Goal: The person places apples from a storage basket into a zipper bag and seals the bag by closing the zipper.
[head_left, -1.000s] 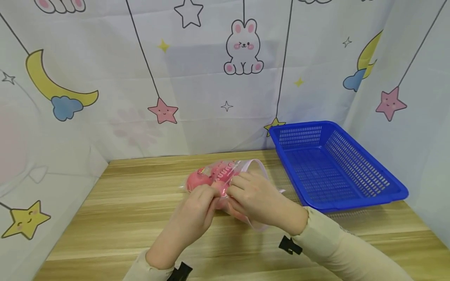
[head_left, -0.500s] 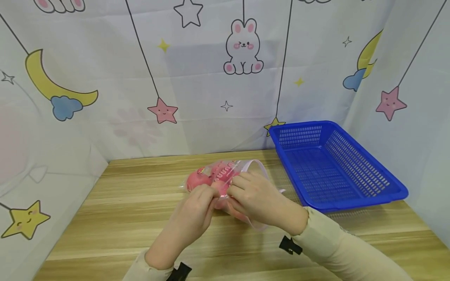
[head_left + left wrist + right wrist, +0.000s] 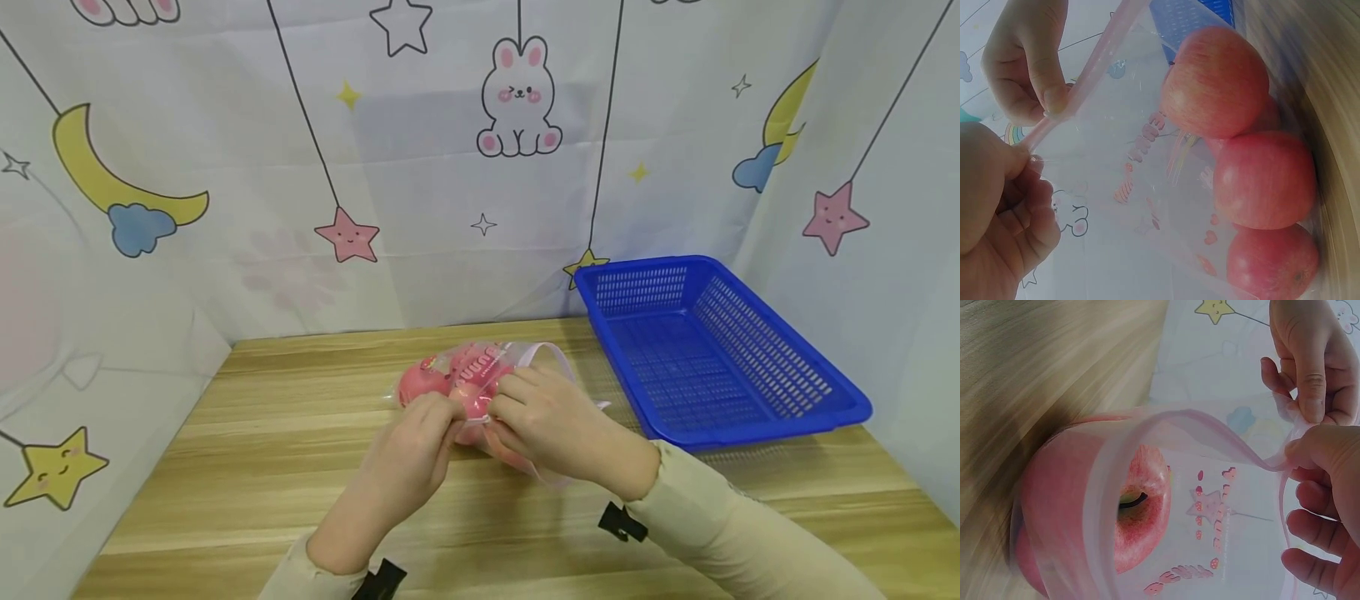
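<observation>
A clear zip bag (image 3: 1104, 181) with pink printing and a pink zip strip along its mouth lies on the table, holding several red apples (image 3: 1265, 181). My left hand (image 3: 408, 454) pinches the zip strip between thumb and fingers. Close beside it, my right hand (image 3: 551, 421) pinches the same strip a little farther right. In the right wrist view the mouth gapes toward the right side, and an apple (image 3: 1144, 519) with its stem shows through it. Between both hands' fingertips a short stretch of strip is visible.
A blue plastic basket (image 3: 675, 358) with slotted sides stands at the back right of the wooden table (image 3: 300, 450). Behind the table hangs a white curtain (image 3: 435, 167) printed with stars, moons and a bunny. Black clips (image 3: 621, 522) sit by the sleeve cuffs.
The right hand has shifted very slightly right along the strip, so the gap between the hands' fingertips is a little wider. The bag and basket stay in place.
</observation>
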`<action>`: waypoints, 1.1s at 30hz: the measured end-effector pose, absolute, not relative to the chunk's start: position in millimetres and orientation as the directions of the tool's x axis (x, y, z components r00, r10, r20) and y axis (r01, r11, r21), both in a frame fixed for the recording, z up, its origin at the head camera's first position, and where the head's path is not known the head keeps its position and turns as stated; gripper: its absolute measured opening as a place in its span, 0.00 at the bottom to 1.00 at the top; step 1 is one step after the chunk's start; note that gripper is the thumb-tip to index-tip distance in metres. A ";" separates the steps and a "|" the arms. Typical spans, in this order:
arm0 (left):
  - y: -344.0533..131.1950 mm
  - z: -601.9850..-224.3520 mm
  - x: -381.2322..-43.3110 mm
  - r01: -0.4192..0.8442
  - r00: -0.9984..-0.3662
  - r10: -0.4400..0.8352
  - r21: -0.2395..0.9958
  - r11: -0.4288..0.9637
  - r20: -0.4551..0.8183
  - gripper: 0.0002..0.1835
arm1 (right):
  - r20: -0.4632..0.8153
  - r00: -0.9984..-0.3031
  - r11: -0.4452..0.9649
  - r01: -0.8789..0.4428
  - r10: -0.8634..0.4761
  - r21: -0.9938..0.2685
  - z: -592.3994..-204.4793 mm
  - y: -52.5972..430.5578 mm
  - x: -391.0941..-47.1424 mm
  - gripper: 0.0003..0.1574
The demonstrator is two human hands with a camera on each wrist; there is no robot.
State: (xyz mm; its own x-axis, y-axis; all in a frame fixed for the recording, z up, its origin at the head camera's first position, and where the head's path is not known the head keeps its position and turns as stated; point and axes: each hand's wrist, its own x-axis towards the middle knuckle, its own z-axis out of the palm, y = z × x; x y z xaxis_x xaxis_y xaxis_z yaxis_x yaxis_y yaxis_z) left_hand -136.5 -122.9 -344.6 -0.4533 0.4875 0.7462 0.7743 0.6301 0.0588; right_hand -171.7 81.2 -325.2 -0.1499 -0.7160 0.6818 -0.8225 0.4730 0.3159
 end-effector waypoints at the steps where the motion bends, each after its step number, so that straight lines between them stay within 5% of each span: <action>1: -123.0 -344.7 -136.5 0.772 -0.455 0.486 0.058 0.633 0.746 0.15 | 0.682 -0.149 0.472 -0.824 -0.716 0.315 -325.4 81.4 -172.0 0.06; 33: -125.1 -346.2 -135.5 0.742 -0.475 0.464 0.058 0.668 0.747 0.20 | 0.679 -0.185 0.498 -0.815 -0.710 0.298 -332.7 87.1 -173.4 0.05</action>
State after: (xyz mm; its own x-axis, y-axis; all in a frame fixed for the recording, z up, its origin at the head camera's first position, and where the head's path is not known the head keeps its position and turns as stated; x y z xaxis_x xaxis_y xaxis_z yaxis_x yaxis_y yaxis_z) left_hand -135.5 -125.1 -346.2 -0.4755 0.4641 0.7474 0.7422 0.6677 0.0576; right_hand -173.4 87.1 -332.7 -0.1855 -0.7101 0.6792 -0.8146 0.4977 0.2979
